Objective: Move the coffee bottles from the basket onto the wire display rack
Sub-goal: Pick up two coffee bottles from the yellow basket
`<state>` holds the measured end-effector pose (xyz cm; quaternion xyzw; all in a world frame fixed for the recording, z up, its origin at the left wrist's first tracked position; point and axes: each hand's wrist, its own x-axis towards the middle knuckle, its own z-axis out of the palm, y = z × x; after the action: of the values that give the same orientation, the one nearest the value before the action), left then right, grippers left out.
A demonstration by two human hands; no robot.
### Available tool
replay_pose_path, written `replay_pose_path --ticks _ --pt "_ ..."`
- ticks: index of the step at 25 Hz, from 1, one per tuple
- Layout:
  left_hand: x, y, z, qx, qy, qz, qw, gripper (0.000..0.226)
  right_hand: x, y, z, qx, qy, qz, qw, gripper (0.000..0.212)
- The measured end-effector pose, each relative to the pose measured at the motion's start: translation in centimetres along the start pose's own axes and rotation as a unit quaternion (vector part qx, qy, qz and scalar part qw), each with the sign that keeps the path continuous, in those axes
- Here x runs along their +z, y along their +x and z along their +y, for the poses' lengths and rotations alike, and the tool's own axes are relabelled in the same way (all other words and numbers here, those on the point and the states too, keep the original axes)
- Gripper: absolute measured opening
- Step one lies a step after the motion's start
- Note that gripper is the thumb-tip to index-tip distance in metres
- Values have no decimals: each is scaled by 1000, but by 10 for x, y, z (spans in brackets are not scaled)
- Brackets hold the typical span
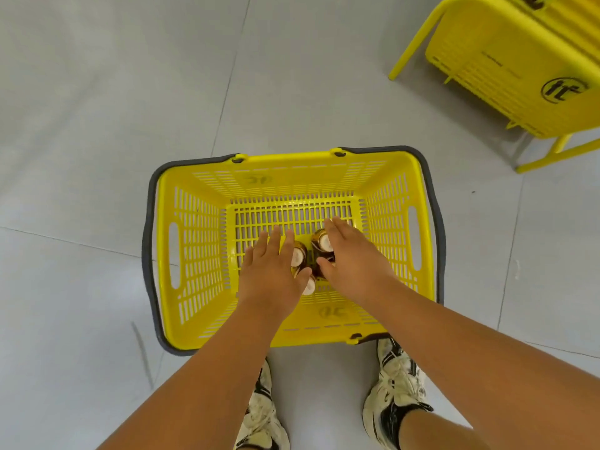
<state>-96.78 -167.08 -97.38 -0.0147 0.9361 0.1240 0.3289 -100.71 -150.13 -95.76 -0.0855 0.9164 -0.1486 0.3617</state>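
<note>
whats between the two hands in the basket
In the head view, the coffee bottles stand clustered between the left hand and right hand, on the floor of the basket.

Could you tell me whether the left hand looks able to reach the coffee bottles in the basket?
Probably yes: the left hand is open just above the coffee bottles, and the basket has nothing covering them.
</note>
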Motion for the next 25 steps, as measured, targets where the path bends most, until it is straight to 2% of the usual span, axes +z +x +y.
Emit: replay_pose_path --ticks 4,7,10,13,17,20,25 --pt "9 20 5 -26 -45 -31 998 80 7 18 1 21 -8 -23 999 77" --pt "12 32 2 -56 -79 -41 994 75 11 31 5 53 -23 -32 998 58" --pt "17 40 -8 -66 -144 -51 986 43 10 40 11 56 -26 -31 998 36" --pt "16 39 -9 -38 -210 -25 977 26 12 44 16 36 -20 -16 999 32" --pt "9 33 -3 -23 -274 21 961 28 12 42 20 30 32 -9 999 21" --pt "-8 10 -6 -6 -299 62 952 34 -8 13 15 10 100 48 994 25" --pt "-102 -62 3 16 -326 103 940 39 -93 -57 -25 -15 220 118 968 23"
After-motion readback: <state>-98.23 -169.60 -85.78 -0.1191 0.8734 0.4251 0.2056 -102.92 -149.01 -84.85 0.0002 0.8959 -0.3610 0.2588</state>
